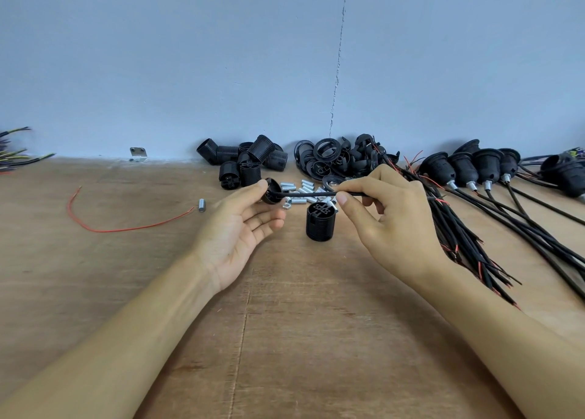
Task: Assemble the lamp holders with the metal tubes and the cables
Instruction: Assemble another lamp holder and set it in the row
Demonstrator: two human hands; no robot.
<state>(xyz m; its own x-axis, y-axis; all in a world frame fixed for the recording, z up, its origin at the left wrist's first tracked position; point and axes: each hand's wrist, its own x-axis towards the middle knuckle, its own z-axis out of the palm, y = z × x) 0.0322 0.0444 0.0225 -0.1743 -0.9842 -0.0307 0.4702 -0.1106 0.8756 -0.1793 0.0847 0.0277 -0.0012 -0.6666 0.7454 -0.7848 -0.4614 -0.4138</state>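
Note:
My left hand (240, 225) holds a black lamp-holder cap (273, 191) between thumb and fingertips, palm up. My right hand (386, 216) pinches a black cable (311, 194) that runs level into the cap. A black threaded lamp-holder body (320, 221) stands upright on the wooden table between my hands. Behind it lies a scatter of short metal tubes (300, 190). A bundle of black cables (459, 235) with red wire ends lies under and to the right of my right hand.
Spare threaded holder bodies (247, 160) and a heap of black caps and rings (338, 160) sit by the wall. Several finished holders with cables (474, 168) line the right. A loose red wire (120, 227) and one metal tube (201, 205) lie left.

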